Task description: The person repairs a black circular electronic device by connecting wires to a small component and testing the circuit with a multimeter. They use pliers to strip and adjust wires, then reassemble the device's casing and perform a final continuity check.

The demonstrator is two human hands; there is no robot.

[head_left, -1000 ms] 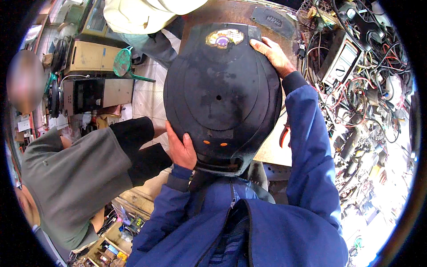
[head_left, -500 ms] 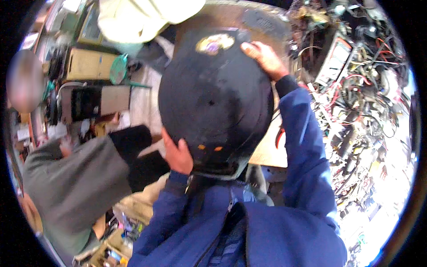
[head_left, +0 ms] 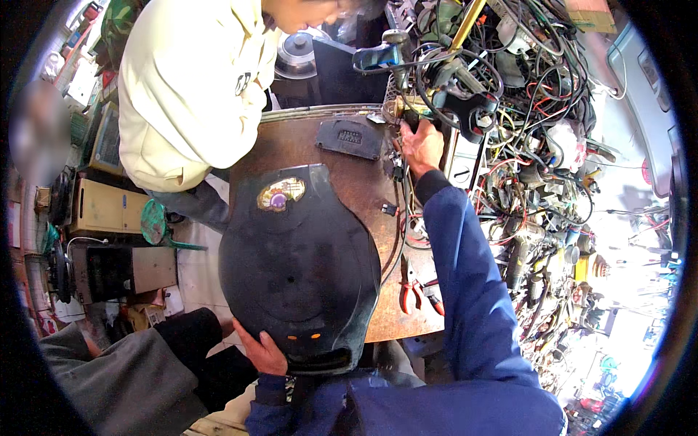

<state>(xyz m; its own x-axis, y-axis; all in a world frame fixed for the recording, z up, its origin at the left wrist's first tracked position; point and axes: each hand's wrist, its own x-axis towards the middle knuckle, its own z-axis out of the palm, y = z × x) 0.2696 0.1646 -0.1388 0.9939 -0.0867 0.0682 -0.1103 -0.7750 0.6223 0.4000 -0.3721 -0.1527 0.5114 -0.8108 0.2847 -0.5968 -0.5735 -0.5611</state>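
A large black rounded appliance housing [head_left: 305, 254] lies on the brown worktable, tilted slightly toward me. It has a gold and purple sticker at its far end and two small orange marks near me. My left hand [head_left: 262, 350] grips its near left edge, thumb on top. My right hand [head_left: 423, 147] reaches to the table's far right edge, fingers curled at a small dark thing among the clutter. What it holds is too small to tell. Just left of that hand lies a flat black cover [head_left: 350, 138]. Red-handled pliers [head_left: 411, 285] rest nearer me.
A person in a cream jacket [head_left: 189, 87] stands across the table with arms folded. Another person's grey sleeve [head_left: 123, 378] is at the lower left. Tangled cables and parts [head_left: 538, 160] heap up along the right. A black cable [head_left: 402, 218] crosses the worktable [head_left: 287, 134].
My right hand has left the appliance's far right edge and moved to the clutter at the table's edge. The appliance has shifted left and lower in view. My left hand still holds it.
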